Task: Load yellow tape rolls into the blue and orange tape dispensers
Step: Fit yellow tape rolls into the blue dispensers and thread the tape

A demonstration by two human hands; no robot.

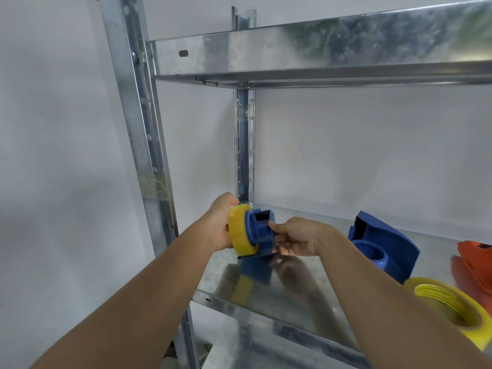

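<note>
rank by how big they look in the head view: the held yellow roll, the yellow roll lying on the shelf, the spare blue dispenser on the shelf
1. Yellow roll on the shelf and spare blue dispenser: look alike; the roll is nearer the camera and partly cropped, so unsure.
2. Held yellow roll: smallest.

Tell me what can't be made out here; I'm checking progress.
- Orange dispenser: blurred and cut by the head view's right edge.
- Spare yellow roll: partly cut by the same edge.
- Left hand: fingers hidden behind the held roll.
- Held blue dispenser: far side covered by the right hand.
</note>
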